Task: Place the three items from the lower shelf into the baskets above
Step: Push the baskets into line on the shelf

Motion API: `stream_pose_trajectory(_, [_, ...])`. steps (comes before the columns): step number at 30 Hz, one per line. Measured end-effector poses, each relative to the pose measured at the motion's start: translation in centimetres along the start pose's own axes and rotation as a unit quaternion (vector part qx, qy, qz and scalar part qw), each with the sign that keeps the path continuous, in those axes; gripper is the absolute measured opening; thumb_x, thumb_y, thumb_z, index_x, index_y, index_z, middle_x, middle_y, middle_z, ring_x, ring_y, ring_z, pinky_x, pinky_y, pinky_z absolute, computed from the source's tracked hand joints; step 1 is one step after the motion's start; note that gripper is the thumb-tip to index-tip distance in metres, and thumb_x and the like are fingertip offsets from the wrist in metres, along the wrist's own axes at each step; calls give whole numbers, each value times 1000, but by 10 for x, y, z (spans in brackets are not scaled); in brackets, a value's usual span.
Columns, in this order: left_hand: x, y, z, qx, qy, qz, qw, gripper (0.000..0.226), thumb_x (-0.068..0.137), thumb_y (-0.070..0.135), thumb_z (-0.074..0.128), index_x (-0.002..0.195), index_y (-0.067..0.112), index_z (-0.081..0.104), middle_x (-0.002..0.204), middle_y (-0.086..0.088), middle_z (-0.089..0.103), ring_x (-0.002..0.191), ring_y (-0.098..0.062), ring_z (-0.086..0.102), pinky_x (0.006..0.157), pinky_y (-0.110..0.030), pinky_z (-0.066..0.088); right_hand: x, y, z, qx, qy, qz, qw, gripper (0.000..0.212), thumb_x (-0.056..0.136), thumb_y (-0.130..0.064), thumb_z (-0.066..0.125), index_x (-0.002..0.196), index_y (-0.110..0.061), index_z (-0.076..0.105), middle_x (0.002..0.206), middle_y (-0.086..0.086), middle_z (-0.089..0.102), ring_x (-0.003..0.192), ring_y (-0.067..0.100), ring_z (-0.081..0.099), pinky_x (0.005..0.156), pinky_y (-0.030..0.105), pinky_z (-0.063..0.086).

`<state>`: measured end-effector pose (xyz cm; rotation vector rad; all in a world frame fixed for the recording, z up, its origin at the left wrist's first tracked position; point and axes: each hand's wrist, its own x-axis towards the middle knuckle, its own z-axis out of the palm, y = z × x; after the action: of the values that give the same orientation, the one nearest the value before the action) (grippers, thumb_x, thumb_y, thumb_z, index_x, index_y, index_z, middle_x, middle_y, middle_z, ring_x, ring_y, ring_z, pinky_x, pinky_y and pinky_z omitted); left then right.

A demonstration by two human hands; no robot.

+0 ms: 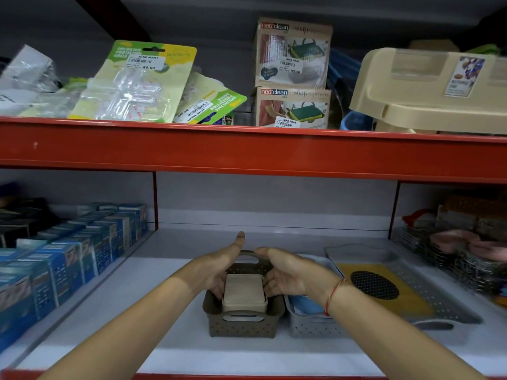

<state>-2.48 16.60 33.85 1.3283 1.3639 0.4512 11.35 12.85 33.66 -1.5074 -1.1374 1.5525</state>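
A brown perforated basket (241,325) stands on the white shelf, in the middle. Inside it sits a beige box with a lid (244,293). My left hand (219,267) holds the box's left side, thumb pointing up. On the box's right side rests my right hand (290,272), its fingers reaching over the basket's far handle. Right of the brown basket stands a grey basket (310,325) with a blue item (304,305) in it. Further right lies a grey perforated tray (444,300) holding a yellow item with a black dotted circle (375,286).
Blue boxes (68,259) fill the left of the shelf. Wire baskets with goods (461,248) are at the right. The red shelf beam (247,149) runs overhead, carrying packets, soap dispenser boxes (293,72) and a beige plastic bin (433,89).
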Motion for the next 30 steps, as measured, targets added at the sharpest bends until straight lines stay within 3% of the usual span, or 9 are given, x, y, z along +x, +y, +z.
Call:
stream_pose_trajectory(5, [-12, -3, 8, 69, 34, 38, 996, 87, 87, 72, 26, 149, 12, 17, 153, -23, 27, 134, -40, 36, 110, -46, 34, -9, 3, -1, -12, 10, -27, 1000, 64, 98, -40, 46, 149, -11, 20, 137, 27, 46, 94, 27, 61, 83, 32, 51])
stream_pose_trajectory(8, [-16, -11, 11, 195, 87, 163, 963, 61, 96, 57, 32, 141, 16, 40, 148, -10, 41, 130, -27, 42, 103, -33, 34, -22, 8, -12, -82, 40, -114, 989, 37, 97, -35, 48, 131, -20, 45, 139, 15, 49, 120, 27, 53, 104, 36, 45])
stream_pose_trajectory(10, [-23, -16, 13, 236, 91, 253, 934, 41, 98, 44, 39, 124, 20, 58, 133, -5, 58, 117, -21, 53, 93, -27, 39, -33, 10, -22, -169, 86, -151, 970, 12, 98, -30, 46, 102, -27, 57, 126, 9, 60, 111, 20, 59, 93, 28, 47])
stream_pose_trajectory(13, [-35, -25, 20, 288, 10, 296, 911, 37, 97, 42, 43, 93, 15, 68, 104, -5, 69, 96, -20, 63, 84, -33, 47, -52, 23, -38, -275, 120, -142, 943, 21, 98, -26, 47, 96, -18, 67, 104, 9, 71, 84, 12, 63, 69, 18, 49])
stream_pose_trajectory(15, [-41, -34, 29, 368, -32, 290, 883, 41, 97, 45, 41, 81, 16, 65, 82, 1, 64, 77, -16, 58, 74, -33, 44, -66, 40, -49, -375, 116, -129, 910, 26, 96, -35, 48, 90, -22, 70, 95, -2, 70, 81, 8, 62, 73, 21, 53])
stream_pose_trajectory(18, [-46, -42, 41, 454, -39, 293, 840, 40, 98, 38, 42, 89, 6, 63, 83, -5, 62, 77, -20, 55, 71, -35, 42, -80, 58, -57, -524, 78, -105, 841, 39, 94, -50, 43, 87, -20, 67, 90, 0, 64, 84, 13, 55, 79, 33, 45])
stream_pose_trajectory(21, [-52, -46, 47, 459, -17, 306, 834, 29, 98, 30, 46, 106, 11, 67, 109, -4, 69, 99, -20, 59, 88, -34, 47, -84, 64, -56, -542, 57, -145, 826, 32, 99, -35, 44, 110, -15, 66, 104, -1, 66, 98, 14, 56, 81, 25, 42])
stream_pose_trajectory(28, [-73, -58, 55, 460, -34, 335, 822, 24, 98, 25, 47, 108, 15, 67, 97, 3, 64, 78, -4, 43, 61, -4, 31, -102, 78, -61, -555, 24, -182, 811, 23, 98, -38, 47, 97, -30, 69, 75, -25, 57, 76, -5, 52, 65, 12, 36])
stream_pose_trajectory(30, [-80, -61, 56, 461, -31, 333, 822, 22, 98, 26, 48, 104, 17, 67, 85, 11, 61, 73, -1, 45, 61, -5, 33, -107, 80, -62, -556, 7, -189, 809, 22, 97, -39, 48, 102, -33, 69, 87, -25, 63, 85, -5, 55, 74, 15, 42])
